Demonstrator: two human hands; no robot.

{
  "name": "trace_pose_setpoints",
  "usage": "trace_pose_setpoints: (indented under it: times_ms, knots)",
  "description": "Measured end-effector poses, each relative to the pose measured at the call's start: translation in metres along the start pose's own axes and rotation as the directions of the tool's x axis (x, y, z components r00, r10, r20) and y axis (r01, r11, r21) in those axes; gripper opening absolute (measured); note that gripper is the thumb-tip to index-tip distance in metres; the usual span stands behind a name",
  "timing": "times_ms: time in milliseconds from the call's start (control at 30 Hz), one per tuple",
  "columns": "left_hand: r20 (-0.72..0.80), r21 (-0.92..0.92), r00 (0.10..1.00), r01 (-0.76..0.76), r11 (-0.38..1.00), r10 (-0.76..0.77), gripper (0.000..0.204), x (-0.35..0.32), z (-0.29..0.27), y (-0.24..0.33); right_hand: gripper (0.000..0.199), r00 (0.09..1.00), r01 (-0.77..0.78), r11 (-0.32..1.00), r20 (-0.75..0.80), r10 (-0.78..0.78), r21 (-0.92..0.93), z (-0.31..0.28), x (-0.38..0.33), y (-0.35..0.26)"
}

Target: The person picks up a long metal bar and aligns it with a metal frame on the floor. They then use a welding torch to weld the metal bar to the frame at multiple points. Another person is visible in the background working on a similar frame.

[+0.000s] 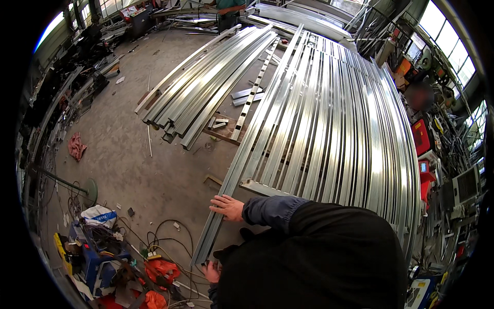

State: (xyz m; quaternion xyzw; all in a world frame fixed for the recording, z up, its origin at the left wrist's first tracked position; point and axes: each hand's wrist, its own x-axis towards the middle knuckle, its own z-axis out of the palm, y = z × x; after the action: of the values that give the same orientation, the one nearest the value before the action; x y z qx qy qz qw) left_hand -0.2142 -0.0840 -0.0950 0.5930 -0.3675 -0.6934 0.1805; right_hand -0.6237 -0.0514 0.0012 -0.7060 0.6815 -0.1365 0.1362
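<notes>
A long silvery metal profile (210, 234) with a grooved face sticks out toward me past the other bars, its near end close to the floor clutter. My right hand (228, 207) lies across its top with the fingers stretched out and apart. At the near end of the same profile, my left hand (211, 271) has its fingers bent at the corner; my dark clothing hides part of it. Beside the right hand, a wide row of parallel metal profiles (329, 123) covers a frame, whose near crossbar (267, 189) ends just beyond my sleeve.
A stack of metal profiles (206, 77) lies to the left. A blue toolbox (95, 257), orange-red plastic bags (162, 270) and cables (182, 242) clutter the lower left floor. A round-based stand (91, 191) and a reddish cloth (76, 146) lie farther left. Another person (230, 7) stands at the far end.
</notes>
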Motion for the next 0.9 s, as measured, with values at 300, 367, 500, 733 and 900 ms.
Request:
trace_pose_setpoints:
  times_ms: [300,367,500,733,900]
  knots:
    - [-0.013,-0.018,0.998,-0.056,0.998,0.055,0.035,-0.017,0.019,0.01,0.089,0.999,-0.035,0.998,0.037,0.034,0.045,-0.004,-0.004,-0.002]
    - [0.058,0.164,0.991,-0.13,0.978,0.122,0.035,-0.004,0.011,-0.005,0.09,0.999,-0.031,0.997,0.013,0.03,0.074,-0.001,-0.006,0.003]
    - [0.158,0.231,0.975,-0.193,0.954,0.159,0.033,0.015,-0.006,-0.027,0.09,0.997,-0.056,0.998,0.047,0.054,0.038,-0.006,-0.004,0.002]
    - [0.052,-0.304,0.991,0.131,0.944,-0.12,0.06,-0.017,0.018,0.0,0.085,0.999,0.051,0.999,0.002,-0.051,-0.008,-0.002,0.012,0.0]
    - [-0.057,-0.32,0.995,0.059,0.946,-0.081,0.059,-0.031,0.028,0.027,0.083,0.999,-0.01,0.999,0.038,0.012,-0.046,0.0,0.013,-0.014]
